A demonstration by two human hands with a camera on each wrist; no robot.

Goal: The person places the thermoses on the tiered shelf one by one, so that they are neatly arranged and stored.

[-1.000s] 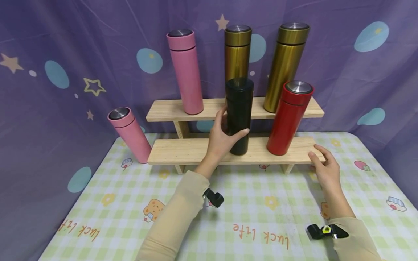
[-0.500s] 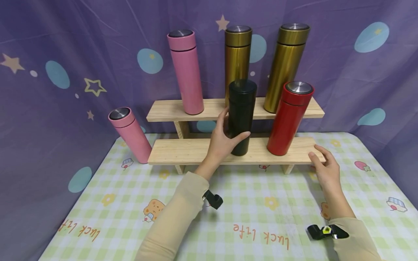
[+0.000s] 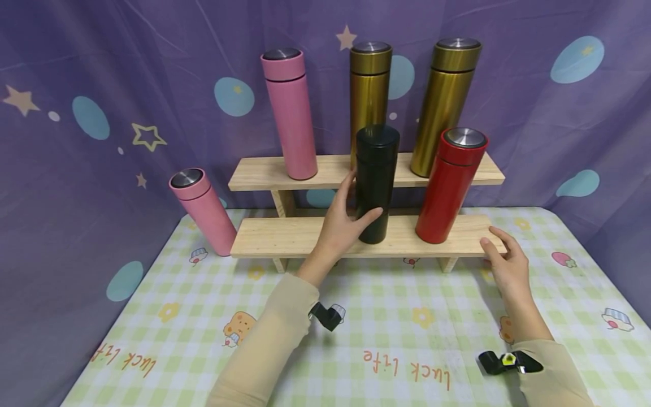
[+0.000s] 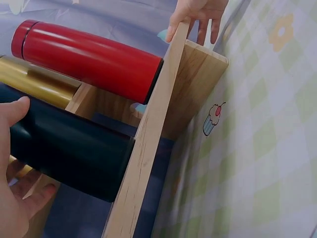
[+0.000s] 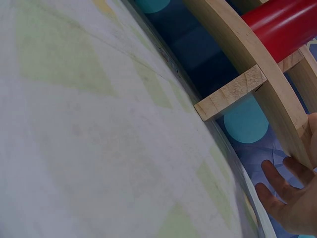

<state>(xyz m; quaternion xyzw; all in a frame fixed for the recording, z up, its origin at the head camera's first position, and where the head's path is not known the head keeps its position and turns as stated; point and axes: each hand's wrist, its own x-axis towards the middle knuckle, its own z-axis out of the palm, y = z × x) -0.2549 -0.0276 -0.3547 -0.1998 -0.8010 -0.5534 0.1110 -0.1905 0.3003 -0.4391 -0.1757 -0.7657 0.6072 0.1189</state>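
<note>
A black thermos bottle [image 3: 377, 175] stands upright on the lower board of a two-tier wooden shelf [image 3: 280, 234]. My left hand [image 3: 335, 226] is around its left side, thumb in front and fingers behind. In the left wrist view the thumb overlaps the bottle's edge, while the lower fingers [image 4: 37, 201] are spread apart from it. At the lower board's right end, my right hand [image 3: 508, 265] holds the edge, thumb on top and fingers below. Between the hands stands a red thermos bottle [image 3: 450, 186] with a steel lid top.
On the upper board are a pink bottle [image 3: 292, 118] and two gold bottles [image 3: 369, 96], one partly hidden behind the black bottle. Another pink bottle [image 3: 203, 212] stands on the checked tablecloth [image 3: 376, 316] left of the shelf. A purple curtain [image 3: 168, 68] hangs behind.
The black bottle's top shifted slightly right, then it stayed still. My left hand has loosened and drawn back a little to the left. The right hand has not moved.
</note>
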